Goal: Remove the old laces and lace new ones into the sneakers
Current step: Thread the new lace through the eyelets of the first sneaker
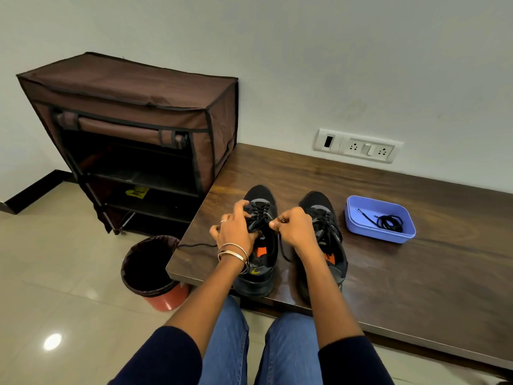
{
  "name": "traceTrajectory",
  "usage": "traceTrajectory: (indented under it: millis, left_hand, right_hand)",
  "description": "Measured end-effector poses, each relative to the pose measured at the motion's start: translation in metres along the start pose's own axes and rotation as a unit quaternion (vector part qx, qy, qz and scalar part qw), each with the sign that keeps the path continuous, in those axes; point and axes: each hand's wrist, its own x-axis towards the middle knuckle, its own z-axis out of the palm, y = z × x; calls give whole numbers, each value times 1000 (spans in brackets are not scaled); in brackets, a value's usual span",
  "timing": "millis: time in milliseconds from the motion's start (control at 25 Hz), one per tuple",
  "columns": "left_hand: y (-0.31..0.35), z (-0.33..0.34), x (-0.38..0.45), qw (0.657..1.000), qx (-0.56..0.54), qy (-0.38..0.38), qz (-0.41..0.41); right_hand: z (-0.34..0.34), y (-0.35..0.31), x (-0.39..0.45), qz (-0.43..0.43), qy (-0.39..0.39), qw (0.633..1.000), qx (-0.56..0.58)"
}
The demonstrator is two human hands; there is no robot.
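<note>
two black sneakers stand side by side on a dark wooden bench [388, 195], toes toward the wall, heels near the front edge. the left sneaker [259, 243] has an orange patch showing inside its opening and a yellow mark near the heel; its black lace [259, 211] is crossed over the upper eyelets. the left hand [236, 226] sits on this shoe with fingers curled over the tongue and laces, gripping the shoe's upper — a ring on one finger and thin metal bangles [233, 254] at the wrist. the right hand [294, 226] hovers between the two shoes with its fingers curled tight, thumb and forefinger pinching the lace where it leaves the shoe. one loose end of lace runs down from that hand along the bench between the shoes; another end trails left across the bench and off its corner.

the right sneaker [324, 234] stands just beside, its laces still crossed through the eyelets, partly hidden by the right forearm.

further right on the bench, apart from the shoes, sits a blue plastic tray [358, 215] holding a coil of black lace [388, 222].

below the bench's left corner stands a red bin [166, 298] lined with a dark bag. behind it, against the wall, is a brown fabric shoe rack [125, 107] with its front flap rolled up and something yellow on a lower shelf. a white socket panel [358, 145] is set in the wall above the bench. the person's knees in blue jeans [230, 343] fill the bottom of the view, over a pale tiled floor [55, 273].
</note>
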Motion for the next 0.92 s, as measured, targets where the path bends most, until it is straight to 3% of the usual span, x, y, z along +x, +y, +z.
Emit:
traceTrajectory:
  millis: [120,200,280,400,520,600,720,800,920]
  left_hand:
    - [-1,3,-1,998,-56,5,-26]
    - [-2,3,-2,998,-61,8,-28]
    - [-3,4,1,998,-62,2,-14]
    - [-7,3,2,995,-98,-26,10]
    - [-18,-4,-2,986,-158,-44,27]
    - [-27,-13,-4,980,-183,-57,52]
    - [-34,-22,-2,984,-154,-57,63]
    - [-33,-26,4,990,-120,-57,43]
    - [-29,-36,17,994,-87,-60,4]
  right_hand:
    - [-22,1,-6,8,59,992,110]
    - [-44,-1,-8,24,127,958,258]
    - [-57,-3,-11,28,159,937,310]
    - [-56,-8,-16,17,151,957,245]
    - [-49,-6,-15,44,127,989,59]
    - [-38,-6,-15,5,109,994,3]
    - [-14,-6,-19,-52,138,989,-16]
    - [-6,-9,-26,-16,152,988,15]
    - [10,-6,-27,63,100,991,69]
